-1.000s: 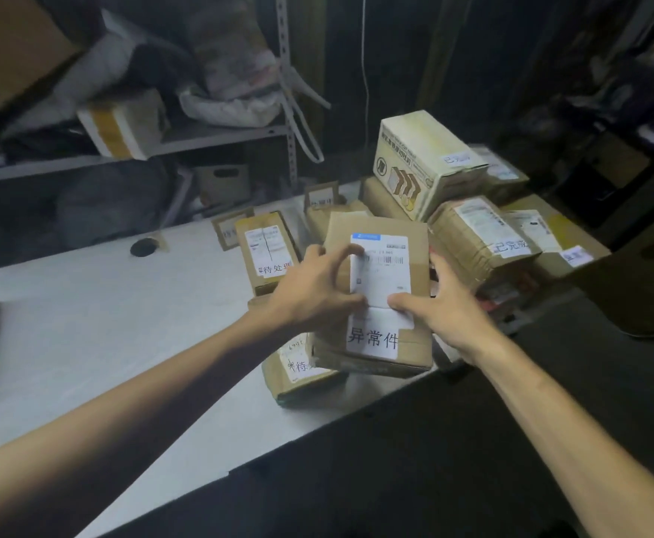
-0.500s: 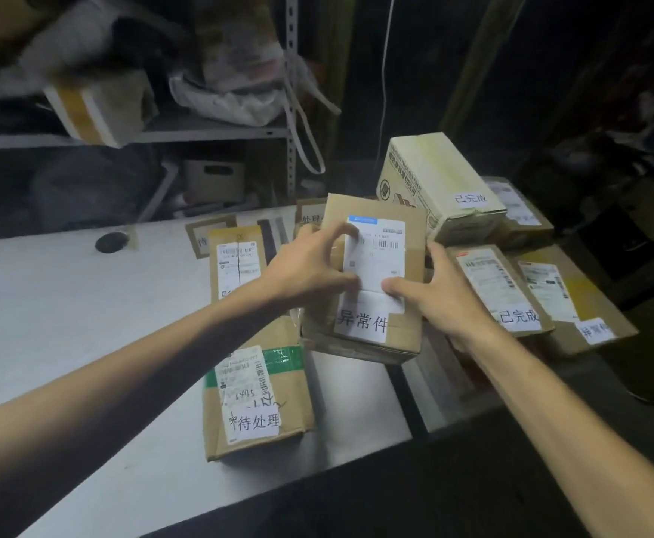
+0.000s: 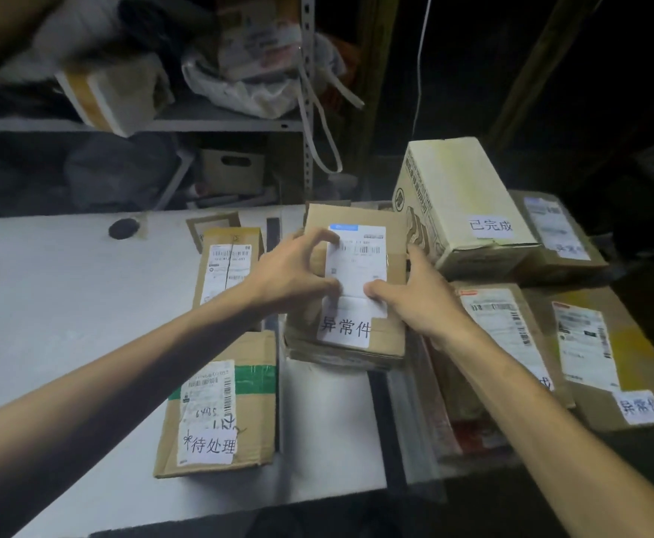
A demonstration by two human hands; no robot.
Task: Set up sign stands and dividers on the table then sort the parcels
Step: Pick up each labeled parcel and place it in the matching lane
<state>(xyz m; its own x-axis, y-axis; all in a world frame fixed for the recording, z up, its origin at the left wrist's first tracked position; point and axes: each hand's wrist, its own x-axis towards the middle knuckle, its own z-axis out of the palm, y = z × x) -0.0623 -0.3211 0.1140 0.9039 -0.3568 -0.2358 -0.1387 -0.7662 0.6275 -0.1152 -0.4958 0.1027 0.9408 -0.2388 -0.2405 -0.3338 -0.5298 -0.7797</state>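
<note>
A brown cardboard parcel (image 3: 393, 242) with a white shipping label and a white tag reading 异常件 is in the middle of the view, its near end low over the white table (image 3: 53, 289). My left hand (image 3: 294, 273) grips its left edge, thumb on the label. My right hand (image 3: 414, 297) grips its right edge, thumb on the label too. To the left lie a parcel with green tape tagged 待处理 (image 3: 220, 405) and, behind it, a taped parcel (image 3: 228, 262). A small cardboard sign stand (image 3: 213, 227) stands behind those.
A white box tagged 已完成 (image 3: 461, 203) sits on a pile of brown parcels (image 3: 589, 343) at the right. A dark gap (image 3: 379, 425) divides the table from that pile. Grey shelving (image 3: 216, 122) with bags and boxes stands behind. A black round object (image 3: 123, 228) lies far left.
Both hands carried the 异常件 parcel up off the green-taped parcel and a little farther away. The view shifted, bringing the green-taped parcel and the right pile closer.
</note>
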